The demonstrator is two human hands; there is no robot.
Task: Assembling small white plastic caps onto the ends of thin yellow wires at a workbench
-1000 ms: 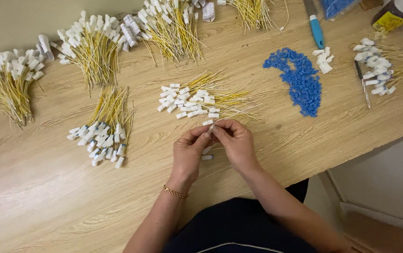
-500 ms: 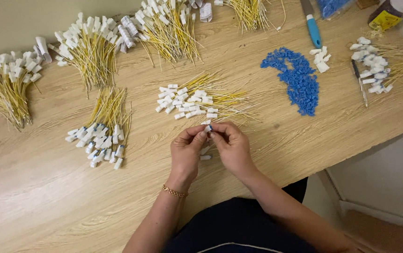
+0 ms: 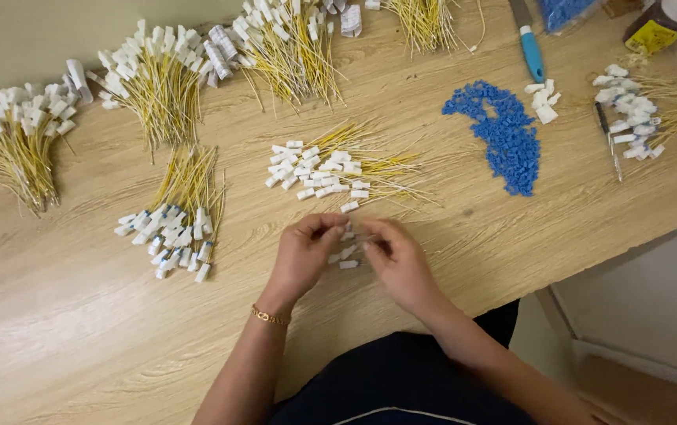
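My left hand and my right hand meet over the near part of the wooden table, fingertips pinched together on a small white connector piece. Two more white connector pieces lie on the table between my hands. Just beyond them sits a loose pile of yellow wires with white connectors. A heap of small blue plastic pieces lies to the right of that pile.
Several bundles of yellow wires with white ends lie along the table's left and far side. A blue-handled tool, a thin metal tool and another wire bundle lie at the right.
My hands have drawn slightly nearer to me on the table, still pinched together on the small white piece. The view has shifted a little.
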